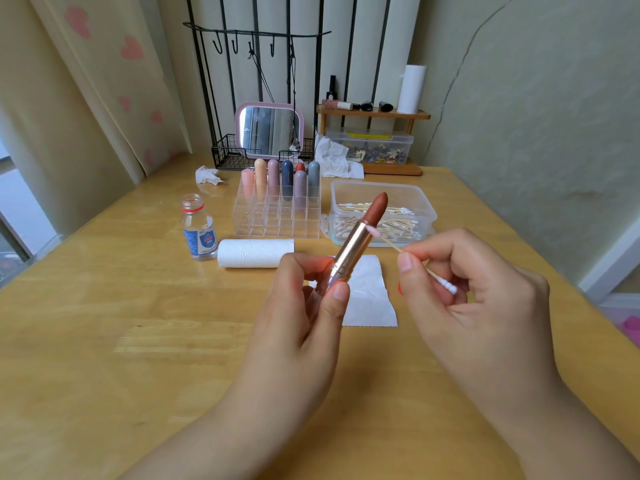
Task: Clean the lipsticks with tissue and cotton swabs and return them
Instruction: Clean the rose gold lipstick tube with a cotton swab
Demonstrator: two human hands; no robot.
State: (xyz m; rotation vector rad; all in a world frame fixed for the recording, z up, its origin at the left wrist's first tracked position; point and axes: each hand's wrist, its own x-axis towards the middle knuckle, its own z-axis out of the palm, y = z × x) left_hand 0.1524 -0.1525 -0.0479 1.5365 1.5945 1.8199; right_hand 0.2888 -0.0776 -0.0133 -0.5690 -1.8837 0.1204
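- small clear bottle (198, 228) standing at the left of the wooden table (104, 306)
- tissue roll (255, 253) lying beside it
- clear organizer (277, 216) holding capped lipsticks
- left hand (304, 313) gripping an open brown lipstick (360, 237), tilted
- right hand (474, 292) pinching a cotton swab (391, 242), tip touching the lipstick's gold collar
- flat tissue sheet (370, 299) beneath, swab box (382, 211) behind

The pale wooden table (138, 306) has a smooth, lightly glossy varnish, and on it lie a soft matt white paper tissue sheet (370, 299) and a white paper tissue roll (254, 252). The extended brown-red lipstick (360, 233) has a matt waxy bullet in a shiny rose-gold metal tube, met by a wooden-stemmed cotton swab (398, 249) with fluffy tips. The clear plastic grid organizer (277, 216) and clear plastic swab box (381, 195) look glossy, the capped pastel lipsticks (277, 178) matt
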